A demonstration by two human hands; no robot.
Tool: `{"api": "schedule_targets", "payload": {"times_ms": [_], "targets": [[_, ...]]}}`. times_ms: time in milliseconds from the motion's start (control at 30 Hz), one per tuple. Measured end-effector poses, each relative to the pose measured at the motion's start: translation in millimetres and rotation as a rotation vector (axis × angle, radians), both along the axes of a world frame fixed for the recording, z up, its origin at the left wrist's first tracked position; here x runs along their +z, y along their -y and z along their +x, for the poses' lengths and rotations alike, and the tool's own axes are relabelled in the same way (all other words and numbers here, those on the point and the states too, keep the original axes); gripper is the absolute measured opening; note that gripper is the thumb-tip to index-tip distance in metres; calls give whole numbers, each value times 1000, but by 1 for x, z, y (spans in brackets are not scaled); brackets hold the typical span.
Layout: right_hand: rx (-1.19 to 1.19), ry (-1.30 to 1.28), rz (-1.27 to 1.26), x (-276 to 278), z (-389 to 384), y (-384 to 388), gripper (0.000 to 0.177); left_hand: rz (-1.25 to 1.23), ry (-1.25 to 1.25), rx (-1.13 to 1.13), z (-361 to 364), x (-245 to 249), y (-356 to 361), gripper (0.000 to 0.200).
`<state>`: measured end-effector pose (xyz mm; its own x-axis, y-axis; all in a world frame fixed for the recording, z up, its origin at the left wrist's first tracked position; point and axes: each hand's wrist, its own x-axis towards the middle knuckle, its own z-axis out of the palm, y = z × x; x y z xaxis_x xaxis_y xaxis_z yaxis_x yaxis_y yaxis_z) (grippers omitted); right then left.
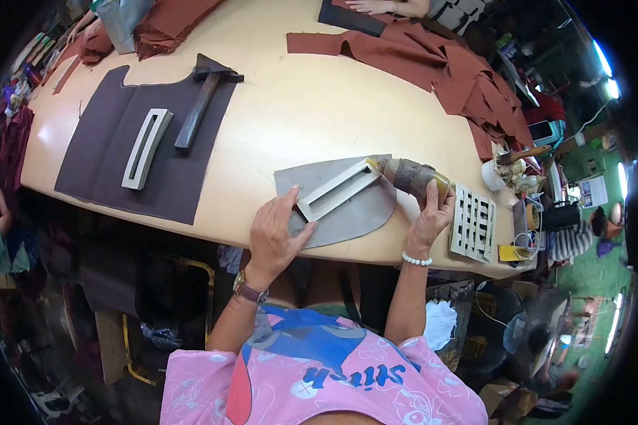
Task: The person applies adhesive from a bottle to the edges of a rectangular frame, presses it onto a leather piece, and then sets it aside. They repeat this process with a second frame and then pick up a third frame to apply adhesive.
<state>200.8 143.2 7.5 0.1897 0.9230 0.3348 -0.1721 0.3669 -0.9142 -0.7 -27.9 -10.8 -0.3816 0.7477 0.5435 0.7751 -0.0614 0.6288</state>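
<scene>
My left hand (276,230) grips the near end of a pale frame with one long slot (337,195), thumb and fingers on either side. The frame lies slantwise on a grey leaf-shaped piece of material (361,221) at the table's front edge. In my right hand (431,223) is a bottle (412,177) with a dark wrap round its middle and a yellowish base. It is tilted almost flat, and its narrow yellow tip meets the frame's far end. Whether anything flows from the tip is too small to tell.
Left on the table (262,127), a dark fabric panel (96,149) bears a hammer (200,110) and a second slotted frame (147,149). Right of the bottle lies a pale grid block (473,221). Rust-red cloth (468,85) and another person's hand (372,6) are at the back.
</scene>
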Motion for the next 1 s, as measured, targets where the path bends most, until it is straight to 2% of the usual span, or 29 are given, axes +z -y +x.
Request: {"api": "schedule_targets", "payload": {"times_ms": [467, 567, 700, 800, 900, 1000], "targets": [[177, 84, -79, 3, -24, 71, 28, 14, -2, 1, 0, -2, -1, 72], [221, 113, -106, 6, -31, 89, 24, 2, 0, -1, 0, -2, -1, 74], [309, 23, -185, 5, -34, 94, 26, 1, 13, -14, -1, -2, 0, 76], [398, -116, -379, 3, -17, 76, 22, 11, 20, -19, -1, -2, -1, 76], [366, -327, -412, 9, 7, 55, 25, 19, 14, 0, 0, -1, -1, 76], [208, -272, -258, 10, 27, 38, 28, 20, 18, 4, 1, -2, -1, 75]]}}
